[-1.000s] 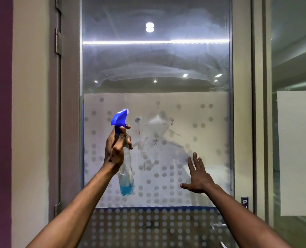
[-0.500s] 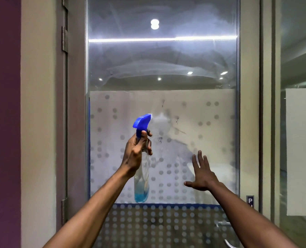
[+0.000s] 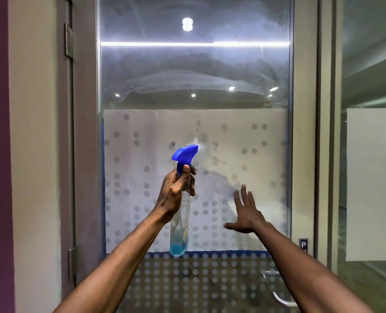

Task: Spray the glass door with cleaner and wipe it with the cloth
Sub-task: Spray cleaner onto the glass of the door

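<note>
Glass door [image 3: 194, 71] up front looks streaky. My left hand [image 3: 176, 193] grips the spray bottle [image 3: 180, 224], right hand [image 3: 246, 213] spread empty; I'd mist evenly, keeping the nozzle back.

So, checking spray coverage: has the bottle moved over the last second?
Yes: the spray bottle has shifted right, away from the left door frame, toward the middle of the glass.

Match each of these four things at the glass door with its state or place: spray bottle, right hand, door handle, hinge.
1 spray bottle
2 right hand
3 door handle
4 hinge

A fingers spread, holding nothing
B upper left, on the door frame
C gripped by the left hand, nozzle toward the glass
D lower right of the door

Pairs: 1-C, 2-A, 3-D, 4-B
</note>
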